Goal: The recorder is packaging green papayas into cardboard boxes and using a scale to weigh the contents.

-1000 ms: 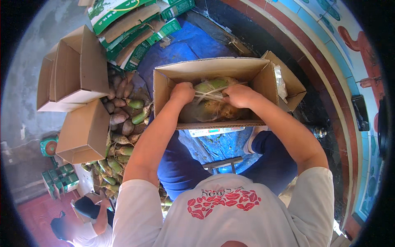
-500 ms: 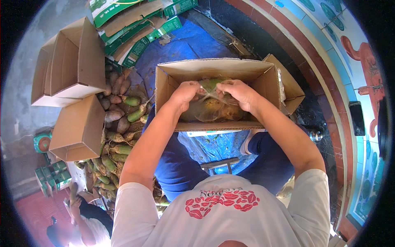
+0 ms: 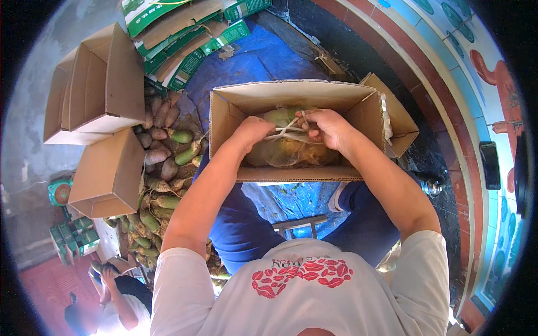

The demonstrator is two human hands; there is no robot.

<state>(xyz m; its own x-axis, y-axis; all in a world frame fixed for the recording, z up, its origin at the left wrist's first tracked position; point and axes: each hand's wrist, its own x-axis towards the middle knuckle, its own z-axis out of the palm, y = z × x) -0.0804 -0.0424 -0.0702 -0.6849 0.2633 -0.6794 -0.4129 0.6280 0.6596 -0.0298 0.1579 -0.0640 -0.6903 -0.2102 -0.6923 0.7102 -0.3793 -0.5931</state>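
Observation:
In front of me stands an open cardboard box [image 3: 297, 95]. Inside it lies a clear plastic bag [image 3: 288, 152], with green and yellowish-brown produce dimly visible through the film. My left hand [image 3: 253, 132] is closed on one twisted end of the bag at the left. Opposite it, my right hand [image 3: 327, 126] pinches the other end between thumb and fingers. The two strands cross in a loose twist or knot above the bag's middle, pulled toward either side. The film hides exactly what kind of produce it is.
Left of the box spreads a heap of green and reddish-brown radishes [image 3: 162, 201]. Empty cardboard boxes [image 3: 92, 187] stand beyond it, with green flattened cartons [image 3: 188, 67] at the back. A blue tarp [image 3: 252, 56] covers the floor. Another person [image 3: 120, 305] holds something at lower left.
My hands have drawn the bag's ends into tighter strands that cross in the middle. My left hand has lowered slightly. The other person's hands have shifted with a green item.

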